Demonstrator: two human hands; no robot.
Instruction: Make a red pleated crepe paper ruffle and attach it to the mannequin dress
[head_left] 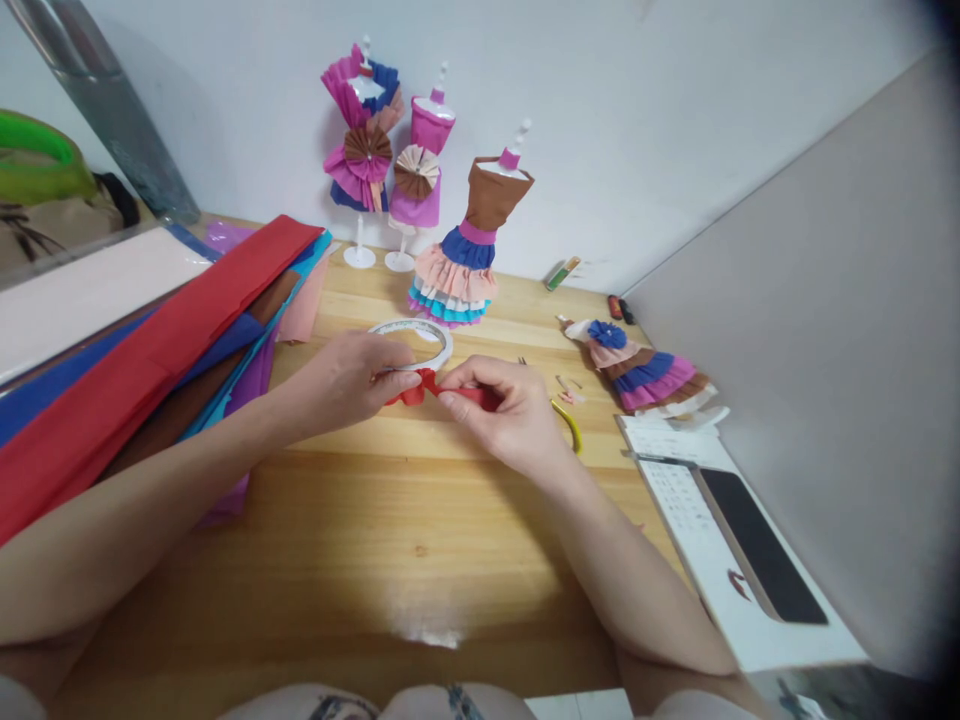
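Note:
Both my hands meet over the middle of the wooden table [375, 540]. My left hand [352, 380] pinches one end of a small piece of red crepe paper [424, 386], and my right hand [502, 410] pinches the other end. Just behind my fingers a roll of white tape [431, 335] lies flat. Under my right hand, yellow-handled scissors [568, 420] stick out to the right.
Folded crepe paper sheets [150, 350] in red, blue, brown and pink lie at the left. Three small mannequins in paper dresses [420, 180] stand by the wall, and another paper dress [645, 375] lies at the right. A white box with a dark phone [757, 545] sits at the right front.

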